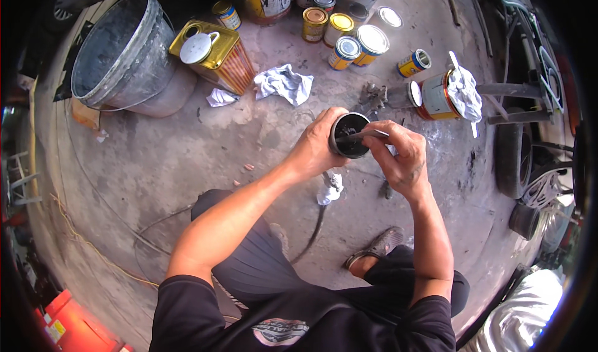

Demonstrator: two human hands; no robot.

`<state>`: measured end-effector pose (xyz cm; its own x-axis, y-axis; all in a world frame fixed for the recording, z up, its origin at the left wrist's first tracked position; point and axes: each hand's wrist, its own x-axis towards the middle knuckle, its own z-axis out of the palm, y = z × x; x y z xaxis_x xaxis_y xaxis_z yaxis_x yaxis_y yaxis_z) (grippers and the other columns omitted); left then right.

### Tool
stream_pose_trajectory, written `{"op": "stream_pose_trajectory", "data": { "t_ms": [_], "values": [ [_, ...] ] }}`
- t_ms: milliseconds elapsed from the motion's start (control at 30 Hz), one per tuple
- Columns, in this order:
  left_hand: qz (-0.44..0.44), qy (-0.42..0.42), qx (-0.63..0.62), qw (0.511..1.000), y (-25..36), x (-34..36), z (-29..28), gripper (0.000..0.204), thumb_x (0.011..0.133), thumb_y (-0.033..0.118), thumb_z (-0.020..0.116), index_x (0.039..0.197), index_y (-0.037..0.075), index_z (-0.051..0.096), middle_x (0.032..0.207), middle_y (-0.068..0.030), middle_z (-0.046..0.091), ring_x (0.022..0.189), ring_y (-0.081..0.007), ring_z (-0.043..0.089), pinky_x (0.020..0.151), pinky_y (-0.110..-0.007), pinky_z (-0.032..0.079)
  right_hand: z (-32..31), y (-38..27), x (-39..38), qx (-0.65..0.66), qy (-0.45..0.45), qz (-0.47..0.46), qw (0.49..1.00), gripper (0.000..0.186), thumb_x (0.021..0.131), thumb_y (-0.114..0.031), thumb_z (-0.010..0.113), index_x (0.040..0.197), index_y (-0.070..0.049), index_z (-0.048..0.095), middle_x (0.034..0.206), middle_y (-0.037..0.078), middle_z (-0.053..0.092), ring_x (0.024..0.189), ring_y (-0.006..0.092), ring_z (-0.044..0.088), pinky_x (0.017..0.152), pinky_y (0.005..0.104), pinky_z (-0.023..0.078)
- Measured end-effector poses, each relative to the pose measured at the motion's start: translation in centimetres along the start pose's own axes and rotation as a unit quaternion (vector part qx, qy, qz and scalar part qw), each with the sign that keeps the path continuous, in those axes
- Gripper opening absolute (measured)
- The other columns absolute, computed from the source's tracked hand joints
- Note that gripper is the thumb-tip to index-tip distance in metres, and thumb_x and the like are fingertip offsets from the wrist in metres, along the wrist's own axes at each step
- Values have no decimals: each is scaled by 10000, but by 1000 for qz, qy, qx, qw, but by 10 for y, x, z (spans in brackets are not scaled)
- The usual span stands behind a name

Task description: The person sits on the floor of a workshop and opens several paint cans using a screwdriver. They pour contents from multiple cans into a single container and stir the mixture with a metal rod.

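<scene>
My left hand (pixel 316 145) is wrapped around the side of a small dark cup (pixel 351 156), tilted so its mouth faces up toward me. Inside it lies dark, glossy stuff that looks like paint. Between the thumb and fingers of my right hand (pixel 402 156) is a thin flat stirring stick (pixel 356 136), whose far end dips into the cup. A crumpled white rag (pixel 330 189) lies on the ground just below the cup, at the end of a dark hose (pixel 311 237).
Several paint tins (pixel 372 40) stand beyond my hands. A large grey bucket (pixel 118 56) and a gold rectangular can (pixel 215 56) are at far left. White cloth (pixel 284 84) lies nearer. A rag-topped can (pixel 436 98) is at right, a tyre (pixel 514 156) beyond it.
</scene>
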<state>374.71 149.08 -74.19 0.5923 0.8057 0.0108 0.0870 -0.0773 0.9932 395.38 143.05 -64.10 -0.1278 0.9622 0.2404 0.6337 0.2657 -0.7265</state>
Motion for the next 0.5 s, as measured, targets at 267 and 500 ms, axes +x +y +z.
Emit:
{"op": "stream_pose_trajectory", "data": {
  "t_ms": [267, 500],
  "values": [
    [-10, 0, 14, 1000, -3, 1, 1, 754, 773, -52, 937, 1437, 100, 613, 1299, -35, 703, 1219, -163, 700, 1027, -364, 604, -3, 5, 4, 22, -8, -13, 1000, 142, 962, 23, 795, 1099, 15, 757, 1031, 177, 805, 909, 370, 816, 783, 422, 644],
    [23, 8, 62, 998, 4, 2, -4, 755, 781, -23, 939, 1451, 95, 612, 1334, -60, 712, 1270, -198, 706, 1067, -380, 591, -2, 7, 9, 8, 35, 17, 999, 170, 941, 14, 809, 1102, 21, 754, 1023, 185, 805, 907, 376, 813, 789, 432, 639]
  ]
}}
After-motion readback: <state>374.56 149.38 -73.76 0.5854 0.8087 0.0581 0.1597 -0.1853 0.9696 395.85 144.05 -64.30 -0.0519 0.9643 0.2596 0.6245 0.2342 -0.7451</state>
